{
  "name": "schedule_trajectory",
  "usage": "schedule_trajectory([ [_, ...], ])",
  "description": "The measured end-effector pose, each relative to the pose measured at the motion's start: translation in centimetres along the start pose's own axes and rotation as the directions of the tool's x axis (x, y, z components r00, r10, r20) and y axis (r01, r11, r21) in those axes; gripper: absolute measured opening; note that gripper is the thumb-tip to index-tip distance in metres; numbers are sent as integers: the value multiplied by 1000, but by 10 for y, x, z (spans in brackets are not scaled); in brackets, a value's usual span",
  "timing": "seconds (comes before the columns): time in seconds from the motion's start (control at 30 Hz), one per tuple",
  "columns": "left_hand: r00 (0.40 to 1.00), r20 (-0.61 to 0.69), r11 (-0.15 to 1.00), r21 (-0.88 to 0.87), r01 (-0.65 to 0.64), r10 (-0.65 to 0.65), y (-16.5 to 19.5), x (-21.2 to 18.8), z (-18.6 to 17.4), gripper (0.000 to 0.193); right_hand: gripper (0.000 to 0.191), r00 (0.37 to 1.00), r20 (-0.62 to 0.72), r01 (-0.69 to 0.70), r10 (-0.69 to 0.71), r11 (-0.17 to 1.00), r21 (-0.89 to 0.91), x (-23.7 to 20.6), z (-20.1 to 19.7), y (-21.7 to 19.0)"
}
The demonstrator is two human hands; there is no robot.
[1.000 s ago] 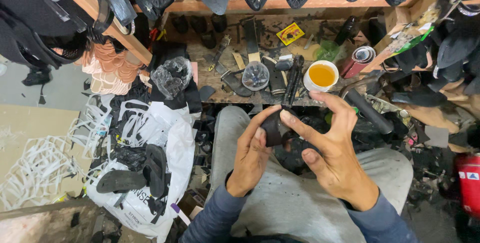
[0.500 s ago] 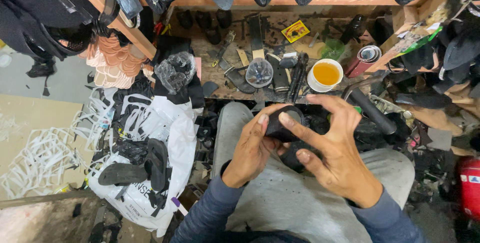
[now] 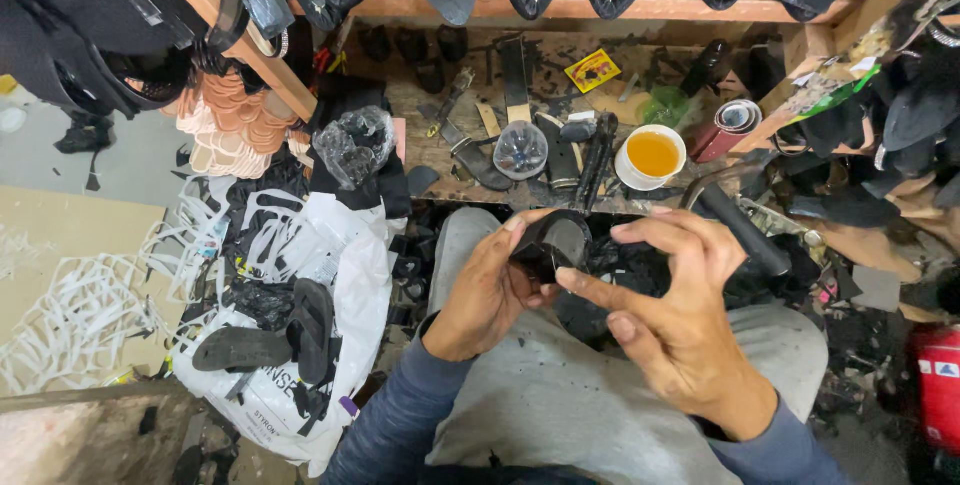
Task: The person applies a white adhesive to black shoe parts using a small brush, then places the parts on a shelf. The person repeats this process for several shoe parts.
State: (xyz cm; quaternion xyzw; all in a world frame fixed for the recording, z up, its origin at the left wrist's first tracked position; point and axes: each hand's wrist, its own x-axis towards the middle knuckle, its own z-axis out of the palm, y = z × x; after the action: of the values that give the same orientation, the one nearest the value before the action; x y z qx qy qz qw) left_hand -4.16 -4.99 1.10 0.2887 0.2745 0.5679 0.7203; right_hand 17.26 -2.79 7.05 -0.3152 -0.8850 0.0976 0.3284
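while the person sits with both hands raised over the lap, the black shoe piece (image 3: pixel 552 243) sits between them, just in front of the low wooden surface (image 3: pixel 430 150) that carries the tools. the left hand (image 3: pixel 488 290) has it: the fingers (image 3: pixel 520 230) curl over the near left edge and the thumb presses from below, so they are clamped on the piece. its long axis runs roughly from lower left to upper right, tilted up toward the surface, with the open, lighter inner face turned to the camera. the right hand (image 3: pixel 680 315) is just beside it on the other side; its fingers are spread apart, the forefinger lying under the piece and pointing left, the others arched above without a clear grip. whether that forefinger touches the piece cannot be told for sure. the left hand is thus the nearer, holding one. further back on the surface stand a white cup of yellow glue (image 3: pixel 651 156) and a clear plastic bottle (image 3: pixel 521 150), well apart from both hands. to the left, on the floor, lies a white sack (image 3: pixel 300 275) with black sandal soles on it.
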Motion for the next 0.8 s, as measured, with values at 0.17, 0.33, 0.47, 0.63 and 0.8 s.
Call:
schedule_trajectory([
  [0.17,997,-47,998,-25,53,-54,-3,1,4,46,47,1000,-4,-19,19,997,77,-2,11,-8],
  [0.33,998,-8,995,-82,62,-62,-10,-1,-1,44,45,998,-39,-31,39,984,175,0,12,-9],
  [0.47,998,3,989,-131,65,-65,-11,-1,-11,45,44,998,-67,-2,15,982,187,0,9,-5],
  [0.63,995,-75,992,-104,64,-72,-10,0,-11,45,42,997,-68,-17,20,999,43,-6,10,-8],
  [0.8,999,-33,999,-51,-1,0,-14,-1,-1,47,52,986,-73,-138,147,984,115,-5,19,-20],
])
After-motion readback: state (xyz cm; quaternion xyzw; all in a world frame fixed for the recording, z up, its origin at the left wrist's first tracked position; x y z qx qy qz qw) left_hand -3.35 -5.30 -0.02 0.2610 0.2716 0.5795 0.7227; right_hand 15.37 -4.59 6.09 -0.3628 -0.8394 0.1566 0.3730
